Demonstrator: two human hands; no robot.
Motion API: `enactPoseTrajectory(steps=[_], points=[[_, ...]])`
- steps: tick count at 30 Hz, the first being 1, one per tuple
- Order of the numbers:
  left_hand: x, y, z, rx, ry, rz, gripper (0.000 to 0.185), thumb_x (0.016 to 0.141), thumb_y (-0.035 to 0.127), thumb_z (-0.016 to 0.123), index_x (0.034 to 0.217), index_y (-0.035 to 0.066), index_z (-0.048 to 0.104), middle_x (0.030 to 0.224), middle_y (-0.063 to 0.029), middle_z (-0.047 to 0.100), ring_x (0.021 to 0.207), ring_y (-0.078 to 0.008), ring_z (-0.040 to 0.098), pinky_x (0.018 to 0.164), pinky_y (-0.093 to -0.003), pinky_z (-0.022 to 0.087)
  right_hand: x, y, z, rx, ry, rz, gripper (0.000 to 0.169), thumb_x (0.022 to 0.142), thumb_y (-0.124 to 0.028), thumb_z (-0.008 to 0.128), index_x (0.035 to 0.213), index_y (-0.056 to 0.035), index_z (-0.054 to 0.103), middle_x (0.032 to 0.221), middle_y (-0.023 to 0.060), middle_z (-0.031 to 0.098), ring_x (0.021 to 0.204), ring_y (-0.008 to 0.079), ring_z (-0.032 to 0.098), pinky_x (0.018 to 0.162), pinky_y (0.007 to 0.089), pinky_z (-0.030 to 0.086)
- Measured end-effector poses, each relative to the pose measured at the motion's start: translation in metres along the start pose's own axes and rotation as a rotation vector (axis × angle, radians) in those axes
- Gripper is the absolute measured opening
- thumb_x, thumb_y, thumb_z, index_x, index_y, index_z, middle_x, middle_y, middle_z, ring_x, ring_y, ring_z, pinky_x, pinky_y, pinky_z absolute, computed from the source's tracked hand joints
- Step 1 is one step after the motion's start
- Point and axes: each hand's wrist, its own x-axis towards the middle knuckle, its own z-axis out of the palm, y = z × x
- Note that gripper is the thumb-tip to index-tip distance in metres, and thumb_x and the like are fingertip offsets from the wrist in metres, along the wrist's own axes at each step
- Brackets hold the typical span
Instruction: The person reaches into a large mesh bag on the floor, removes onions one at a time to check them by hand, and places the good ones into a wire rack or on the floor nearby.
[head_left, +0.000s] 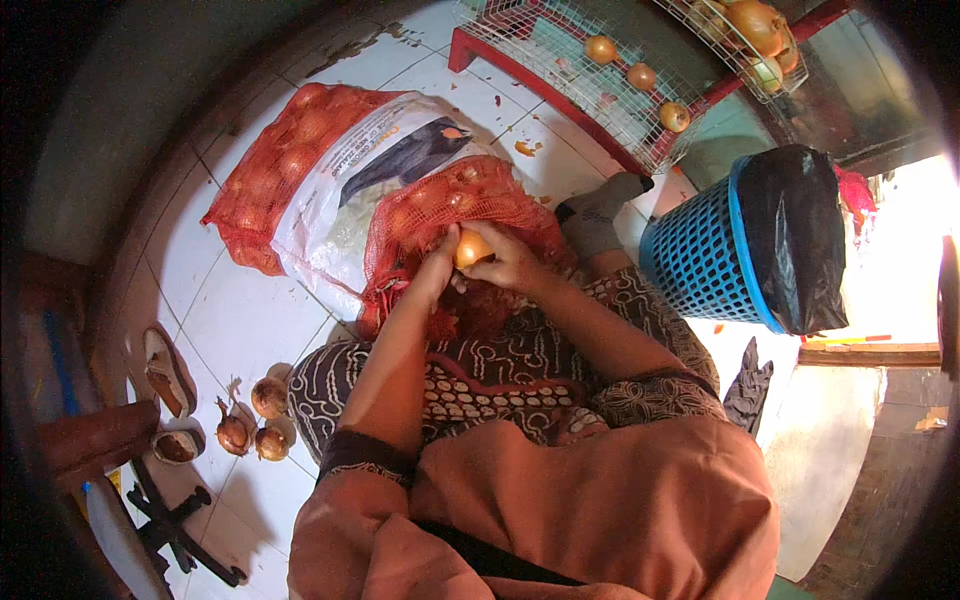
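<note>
A yellow onion (472, 249) is held between my two hands, above the near end of a red mesh sack (457, 196). My left hand (441, 264) touches the onion from its left side. My right hand (510, 259) grips it from the right, with the fingers around its top and underside. The sack lies on the floor in front of me, full of onions, with a broad white printed band (330, 180) around its middle. Dry onion skins and loose red mesh lie under my hands, near my lap. The undersides of both hands are partly hidden.
Several loose onions (269, 397) lie on the white tiles at left, near sandals (169, 371) and a black chair base (169, 517). A wire rack (570, 90) with onions stands at the upper right. A blue perforated basket (697, 247) with a black liner stands at right.
</note>
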Motion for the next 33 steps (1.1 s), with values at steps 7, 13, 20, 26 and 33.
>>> enactPoseTrajectory(steps=[7, 13, 20, 26, 33], points=[[-0.017, 0.022, 0.01, 0.066, 0.055, 0.213, 0.038, 0.088, 0.036, 0.048, 0.109, 0.004, 0.051, 0.071, -0.0025, 0.059, 0.059, -0.0102, 0.053, 0.045, -0.0227, 0.038, -0.01, -0.02, -0.098, 1.157, -0.049, 0.423, 0.057, 0.066, -0.028, 0.056, 0.117, -0.0041, 0.043, 0.106, 0.0132, 0.052, 0.093, 0.0267, 0.056, 0.063, 0.0335, 0.054], [0.017, -0.005, -0.019, 0.051, 0.407, 0.537, 0.015, 0.083, 0.013, 0.057, 0.091, 0.001, 0.062, 0.08, -0.0034, 0.061, 0.072, -0.0126, 0.056, 0.068, -0.0253, 0.043, 0.017, -0.019, -0.199, 1.319, 0.717, 0.059, 0.045, 0.087, -0.03, 0.037, 0.115, 0.0038, 0.044, 0.111, 0.0196, 0.053, 0.101, 0.0332, 0.053, 0.087, 0.0424, 0.045], [0.017, 0.0, -0.015, -0.05, 0.384, 0.524, 0.021, 0.084, 0.007, 0.054, 0.103, -0.001, 0.058, 0.092, -0.0065, 0.062, 0.083, -0.0134, 0.056, 0.077, -0.0277, 0.044, 0.024, -0.012, -0.188, 1.136, 0.568, 0.197, 0.042, 0.086, -0.029, 0.038, 0.112, 0.0027, 0.047, 0.109, 0.0255, 0.053, 0.101, 0.036, 0.052, 0.088, 0.0459, 0.043], [0.03, -0.017, -0.022, 0.395, 0.429, 0.685, 0.035, 0.08, 0.009, 0.055, 0.114, 0.004, 0.051, 0.1, -0.0132, 0.061, 0.09, -0.0269, 0.058, 0.08, -0.0347, 0.044, 0.023, 0.019, -0.047, -0.181, -0.304, -0.268, 0.028, 0.08, -0.013, 0.049, 0.108, -0.0079, 0.054, 0.101, 0.0117, 0.059, 0.096, 0.027, 0.055, 0.081, 0.0381, 0.045], [0.013, -0.011, -0.016, 1.017, 0.463, 0.637, 0.047, 0.076, 0.015, 0.055, 0.122, 0.008, 0.044, 0.109, -0.0185, 0.054, 0.101, -0.0358, 0.051, 0.088, -0.0425, 0.04, 0.036, 0.049, -0.03, -0.859, -0.132, 0.15, 0.049, 0.067, -0.031, 0.061, 0.109, -0.0088, 0.052, 0.093, 0.0175, 0.059, 0.089, 0.0327, 0.057, 0.076, 0.0417, 0.046]])
